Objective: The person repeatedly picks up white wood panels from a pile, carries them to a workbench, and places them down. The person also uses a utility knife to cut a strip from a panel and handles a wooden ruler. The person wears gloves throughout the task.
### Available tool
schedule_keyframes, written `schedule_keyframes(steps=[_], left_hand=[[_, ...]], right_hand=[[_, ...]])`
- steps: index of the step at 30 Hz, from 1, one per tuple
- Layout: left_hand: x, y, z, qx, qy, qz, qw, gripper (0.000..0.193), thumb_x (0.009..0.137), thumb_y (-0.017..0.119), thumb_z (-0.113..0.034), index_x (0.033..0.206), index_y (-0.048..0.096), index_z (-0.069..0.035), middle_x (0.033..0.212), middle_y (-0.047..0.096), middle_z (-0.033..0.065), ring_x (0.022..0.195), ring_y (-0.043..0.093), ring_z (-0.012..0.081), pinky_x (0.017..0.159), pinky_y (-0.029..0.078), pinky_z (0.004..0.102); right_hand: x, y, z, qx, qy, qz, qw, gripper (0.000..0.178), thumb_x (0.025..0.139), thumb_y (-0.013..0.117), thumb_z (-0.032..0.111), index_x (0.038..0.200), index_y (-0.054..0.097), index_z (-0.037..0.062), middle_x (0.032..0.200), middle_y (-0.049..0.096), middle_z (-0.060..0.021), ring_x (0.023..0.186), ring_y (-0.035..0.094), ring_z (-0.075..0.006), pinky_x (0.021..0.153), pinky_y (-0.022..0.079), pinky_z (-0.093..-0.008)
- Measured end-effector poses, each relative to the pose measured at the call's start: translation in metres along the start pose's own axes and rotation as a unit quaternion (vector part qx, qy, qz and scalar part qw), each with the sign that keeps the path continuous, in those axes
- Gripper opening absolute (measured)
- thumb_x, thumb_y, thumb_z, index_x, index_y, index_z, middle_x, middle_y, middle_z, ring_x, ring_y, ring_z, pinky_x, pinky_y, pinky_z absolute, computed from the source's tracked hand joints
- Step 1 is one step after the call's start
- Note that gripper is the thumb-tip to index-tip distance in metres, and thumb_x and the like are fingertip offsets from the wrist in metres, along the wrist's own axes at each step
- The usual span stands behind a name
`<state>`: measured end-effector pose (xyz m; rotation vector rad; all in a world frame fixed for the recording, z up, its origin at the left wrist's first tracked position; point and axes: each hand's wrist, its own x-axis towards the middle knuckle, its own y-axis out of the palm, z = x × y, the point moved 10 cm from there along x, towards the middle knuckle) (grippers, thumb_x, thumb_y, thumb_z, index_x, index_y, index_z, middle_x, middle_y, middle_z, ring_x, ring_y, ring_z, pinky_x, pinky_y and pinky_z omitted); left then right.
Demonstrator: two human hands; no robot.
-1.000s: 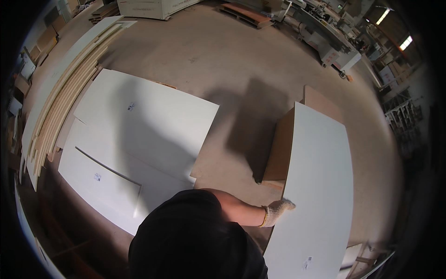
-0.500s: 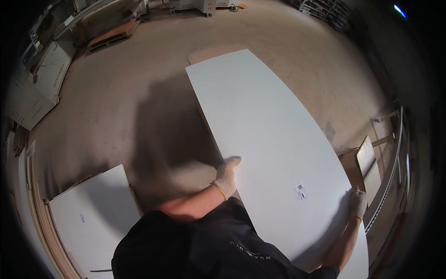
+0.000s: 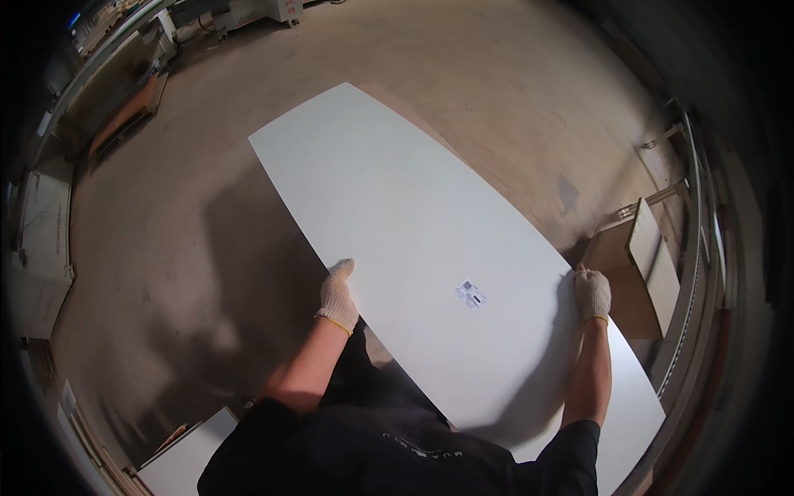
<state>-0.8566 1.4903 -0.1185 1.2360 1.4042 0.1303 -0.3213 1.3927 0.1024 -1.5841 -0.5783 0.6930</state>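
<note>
A long white panel [image 3: 397, 198] stretches from close to my body out toward the far left. A printed label [image 3: 471, 294] is stuck on its upper face. My left hand [image 3: 338, 291], in a cream knitted glove, grips the panel's left edge with the thumb on top; its other fingers are hidden beneath. On the opposite long edge, my right hand [image 3: 592, 292], gloved alike, is closed around the rim. The panel's underside cannot be seen.
Right of the panel, boards [image 3: 649, 264] stand beside a metal rail frame [image 3: 699, 207]. Another white panel [image 3: 194, 455] lies at the lower left. A machine [image 3: 248, 12] stands at the far edge, and a cabinet-like white box [image 3: 43, 240] at the left.
My view has turned to the right. The held panel now points farther left in it, and more of the boards by the rail shows. Both hands keep their grip on the panel's edges.
</note>
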Motion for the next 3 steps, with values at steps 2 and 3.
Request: schedule_keyframes(steps=[2, 3], left_hand=[[0.038, -0.002, -0.026, 0.05, 0.034, -0.051, 0.997, 0.036, 0.099, 0.066, -0.024, 0.124, 0.065, 0.001, 0.124, 0.068, 0.0147, 0.115, 0.066, 0.0301, 0.101, 0.054, 0.0438], [0.056, -0.003, -0.038, 0.075, 0.052, -0.076, 0.993, 0.037, 0.098, 0.067, -0.024, 0.125, 0.065, 0.001, 0.124, 0.068, 0.0144, 0.115, 0.065, 0.0292, 0.101, 0.054, 0.0432]], right_hand=[[0.027, 0.013, 0.03, 0.012, -0.031, -0.029, 0.999, 0.053, 0.105, 0.05, 0.044, 0.092, 0.077, 0.0004, 0.097, 0.073, -0.0279, 0.097, 0.069, -0.0477, 0.087, 0.052, -0.0543], [0.043, 0.02, 0.041, 0.009, -0.038, -0.027, 0.999, 0.053, 0.105, 0.05, 0.044, 0.092, 0.077, 0.0005, 0.096, 0.073, -0.0282, 0.097, 0.069, -0.0476, 0.087, 0.052, -0.0544]])
